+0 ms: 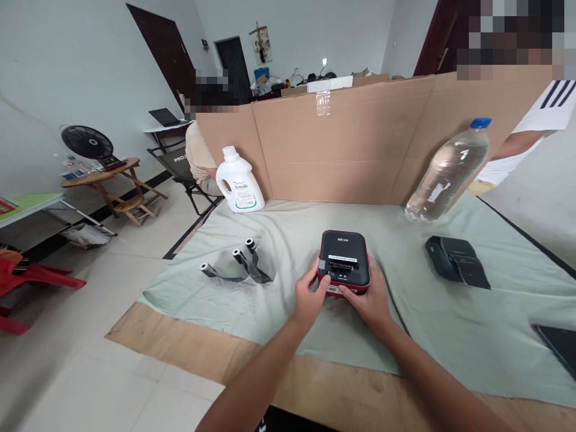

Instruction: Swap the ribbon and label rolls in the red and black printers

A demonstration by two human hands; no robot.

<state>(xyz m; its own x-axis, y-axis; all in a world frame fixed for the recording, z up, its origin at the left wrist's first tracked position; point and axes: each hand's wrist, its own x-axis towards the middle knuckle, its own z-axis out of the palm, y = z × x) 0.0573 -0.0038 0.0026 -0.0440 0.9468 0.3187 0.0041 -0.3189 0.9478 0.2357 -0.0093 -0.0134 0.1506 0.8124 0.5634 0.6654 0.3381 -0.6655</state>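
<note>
Left hand (pixel 310 295) and right hand (pixel 371 298): grip closed around black-and-red device (pixel 344 246), logo unreadable. Chair back (pixel 173 163) reads "PROJ", rest hidden. White jug (pixel 242 180): label illegible.

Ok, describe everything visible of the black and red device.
The device is a boxy, rounded unit, apparently plastic, with a black top facing up and red lower sides. Pale lettering marks its far end; a white strip label lies beside a dark slot, and another label sits on the near side. The left hand and right hand grip it; whether it rests on the green cloth is unclear.
</note>
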